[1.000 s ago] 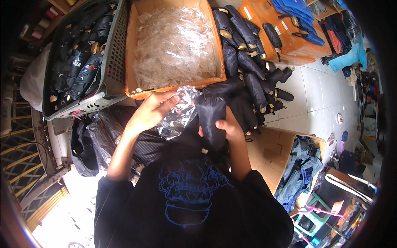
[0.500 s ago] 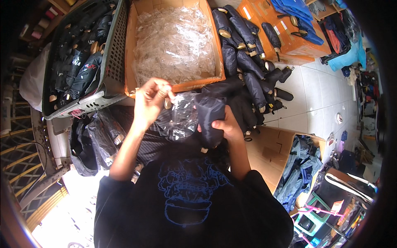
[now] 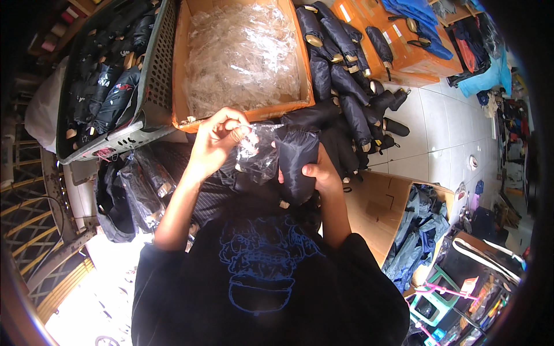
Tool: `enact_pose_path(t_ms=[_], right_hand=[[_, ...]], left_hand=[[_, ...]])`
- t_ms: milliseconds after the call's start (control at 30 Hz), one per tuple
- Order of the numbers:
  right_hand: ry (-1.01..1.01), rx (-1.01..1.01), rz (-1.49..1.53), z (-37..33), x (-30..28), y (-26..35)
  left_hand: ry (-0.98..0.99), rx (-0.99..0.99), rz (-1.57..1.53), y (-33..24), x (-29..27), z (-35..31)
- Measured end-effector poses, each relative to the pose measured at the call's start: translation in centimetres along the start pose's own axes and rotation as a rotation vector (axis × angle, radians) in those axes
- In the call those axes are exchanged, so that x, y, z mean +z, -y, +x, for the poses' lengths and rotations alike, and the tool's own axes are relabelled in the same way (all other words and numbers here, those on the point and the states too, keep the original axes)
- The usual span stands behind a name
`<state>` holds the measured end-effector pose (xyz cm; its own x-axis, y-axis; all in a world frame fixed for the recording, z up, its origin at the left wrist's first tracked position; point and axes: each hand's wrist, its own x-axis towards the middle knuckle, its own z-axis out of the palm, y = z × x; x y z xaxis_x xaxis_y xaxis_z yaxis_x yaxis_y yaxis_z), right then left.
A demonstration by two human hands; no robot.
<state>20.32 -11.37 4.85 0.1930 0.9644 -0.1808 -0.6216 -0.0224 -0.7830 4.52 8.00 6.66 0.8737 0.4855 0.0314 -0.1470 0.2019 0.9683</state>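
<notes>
The left hand (image 3: 216, 145) pinches a clear bag (image 3: 258, 157) between fingertips — the bag's lower edge indistinct; the right hand (image 3: 326, 173) grips a black bundle (image 3: 297, 164) — most fingers hidden.

White tiled floor (image 3: 431, 134), brightly lit. Far left of the floor, a metal lattice gate (image 3: 57, 199) beside glaring light (image 3: 104, 271). On the floor's near side, a green plastic stool (image 3: 446, 312). Along its right, dim clutter (image 3: 515, 147).

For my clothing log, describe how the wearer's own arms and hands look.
The left hand and right hand are bare; no gloves or wristbands show. Loose, black fabric sleeves leave the forearms uncovered. The matching shirt bears a blue line drawing.
</notes>
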Motion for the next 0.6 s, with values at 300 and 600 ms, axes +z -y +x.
enact_pose_path(t_ms=[300,600], right_hand=[[-0.055,0.128,-0.061,-0.5,-0.2,0.8],[0.077,0.103,0.035,-0.5,-0.3,-0.5]], left_hand=[[-0.152,-0.061,-0.226,0.7,1.2,-0.3],[-0.326,-0.266,0.063,2.7,2.8,-2.4]])
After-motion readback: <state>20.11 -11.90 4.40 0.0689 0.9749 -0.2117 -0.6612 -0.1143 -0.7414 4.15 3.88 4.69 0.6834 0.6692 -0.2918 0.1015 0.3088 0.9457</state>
